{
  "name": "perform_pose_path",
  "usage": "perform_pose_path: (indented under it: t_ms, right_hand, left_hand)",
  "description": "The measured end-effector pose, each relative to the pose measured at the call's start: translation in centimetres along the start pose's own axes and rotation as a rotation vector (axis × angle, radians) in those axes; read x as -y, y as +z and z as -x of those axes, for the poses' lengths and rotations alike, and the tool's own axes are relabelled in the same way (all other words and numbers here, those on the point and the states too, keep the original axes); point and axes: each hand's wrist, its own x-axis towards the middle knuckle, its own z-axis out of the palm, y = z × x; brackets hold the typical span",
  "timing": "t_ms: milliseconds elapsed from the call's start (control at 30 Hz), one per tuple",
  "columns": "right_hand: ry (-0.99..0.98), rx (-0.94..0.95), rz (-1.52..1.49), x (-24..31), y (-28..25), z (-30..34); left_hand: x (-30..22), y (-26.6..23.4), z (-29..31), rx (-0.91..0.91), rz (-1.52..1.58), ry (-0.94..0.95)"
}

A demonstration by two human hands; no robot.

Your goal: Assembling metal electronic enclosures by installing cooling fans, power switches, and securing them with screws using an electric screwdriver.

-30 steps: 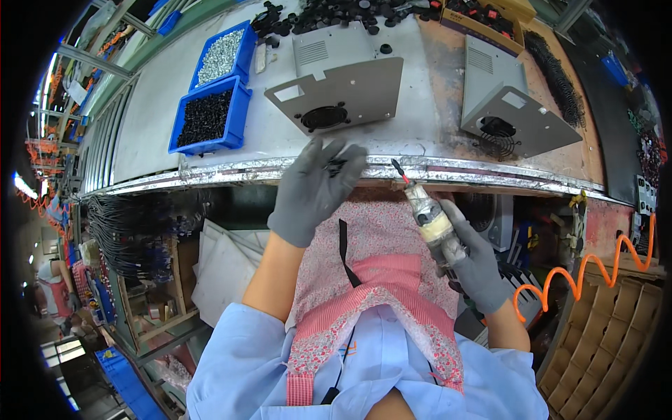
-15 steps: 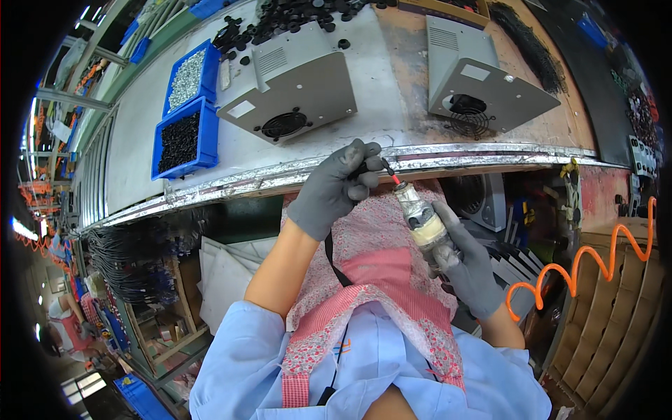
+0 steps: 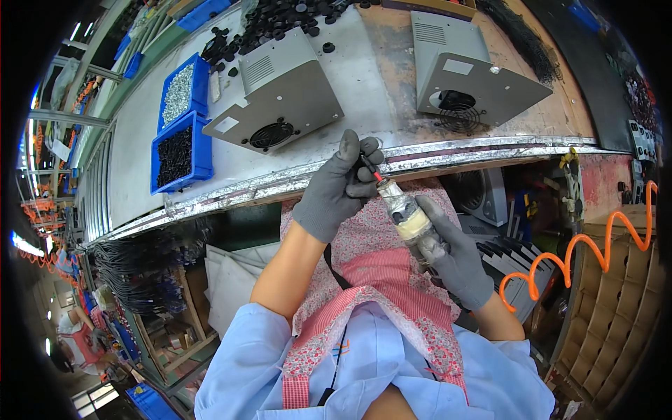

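My right hand (image 3: pixel 458 262), in a grey glove, grips a power screwdriver (image 3: pixel 409 218) wrapped in clear and yellowish tape. Its red-sleeved bit (image 3: pixel 379 176) points up and left toward my other hand. The grey-gloved fingers of my left hand (image 3: pixel 332 192) are curled at the bit's dark tip; small dark pieces show between them, too small to name. Beyond the bench edge lies a grey metal housing (image 3: pixel 294 98) with a round black fan grille (image 3: pixel 271 136). A second such housing (image 3: pixel 490 91), also with a fan grille (image 3: pixel 458 117), lies to its right.
Blue bins of silver fasteners (image 3: pixel 178 94) and black screws (image 3: pixel 175 157) stand at the left. Loose black round parts (image 3: pixel 294 17) cover the bench's far side. A metal strip (image 3: pixel 476 150) edges the bench. An orange coiled hose (image 3: pixel 570 259) hangs at right.
The screwdriver and my right hand have shifted slightly left and up. The bit's tip now reaches in among my left fingers. The whole view has moved a little.
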Motion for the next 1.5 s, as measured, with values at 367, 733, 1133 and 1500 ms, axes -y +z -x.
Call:
perform_pose_path:
  t_ms: [367,733,1133,1500]
  right_hand:
    - [0.169,0.007,-0.298,0.8,-0.6,0.2]
    - [0.069,-0.449,-0.231,1.0,-5.9,1.8]
    - [0.131,-0.556,-0.248,-1.7,-7.7,0.4]
    - [0.099,-0.529,-0.245,-2.2,-8.0,0.1]
  left_hand:
    - [-0.2,0.9,-0.7,0.09,-0.4,0.084]
    - [-0.3,4.7,-4.7,-0.232,-1.328,0.467]
    - [1.3,4.7,-6.9,-0.263,-1.525,0.335]
    - [3.1,5.8,-10.8,-0.16,-1.759,0.261]
